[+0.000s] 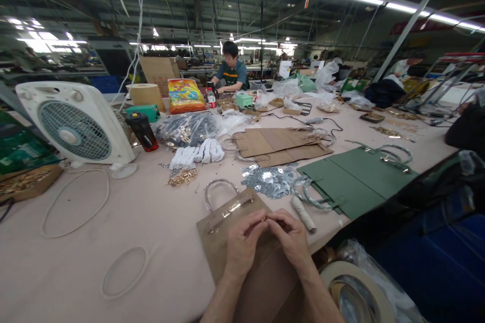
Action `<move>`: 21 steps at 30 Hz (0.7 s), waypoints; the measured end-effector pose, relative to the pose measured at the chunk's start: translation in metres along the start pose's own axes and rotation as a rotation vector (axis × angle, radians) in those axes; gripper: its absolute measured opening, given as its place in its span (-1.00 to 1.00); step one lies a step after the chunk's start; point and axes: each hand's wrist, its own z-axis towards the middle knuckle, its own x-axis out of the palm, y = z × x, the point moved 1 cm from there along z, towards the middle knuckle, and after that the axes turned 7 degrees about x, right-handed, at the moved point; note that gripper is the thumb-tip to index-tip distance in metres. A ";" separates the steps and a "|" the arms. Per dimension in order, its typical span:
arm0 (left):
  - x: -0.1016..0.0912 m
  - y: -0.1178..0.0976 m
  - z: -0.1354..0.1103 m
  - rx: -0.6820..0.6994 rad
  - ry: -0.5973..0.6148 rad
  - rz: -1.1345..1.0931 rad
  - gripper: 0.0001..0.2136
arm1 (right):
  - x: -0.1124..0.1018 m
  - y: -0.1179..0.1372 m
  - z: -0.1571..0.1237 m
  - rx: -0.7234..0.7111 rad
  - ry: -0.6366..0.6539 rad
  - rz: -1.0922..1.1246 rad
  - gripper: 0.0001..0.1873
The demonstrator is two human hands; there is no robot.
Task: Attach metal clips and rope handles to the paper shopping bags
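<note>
My left hand and my right hand meet fingertip to fingertip, both pinched on a small copper-coloured metal piece. Its exact kind is too small to make out. Beneath them lies a taupe handbag, its gold metal fitting facing up and its looped, plastic-wrapped handle pointing away from me. My forearms hide part of the bag's near half. Just beyond my right hand is a pale roll. A spread of flat silver metal plates sits past the bag.
Green bag pieces lie to the right, brown panels farther back. Gold hardware and white gloves are left of centre. A fan and a tumbler stand left. Tape rolls sit below the right edge. A person works opposite.
</note>
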 end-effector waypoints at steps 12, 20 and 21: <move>0.001 -0.003 -0.002 -0.037 -0.021 -0.087 -0.81 | -0.002 0.003 0.000 -0.041 0.040 -0.026 -0.89; 0.000 -0.001 0.001 -0.106 0.031 -0.056 -0.78 | -0.005 0.002 -0.002 -0.083 0.054 -0.035 -0.92; 0.001 0.000 0.001 -0.122 0.030 -0.083 -0.77 | -0.004 0.002 -0.003 -0.099 0.046 -0.043 -0.93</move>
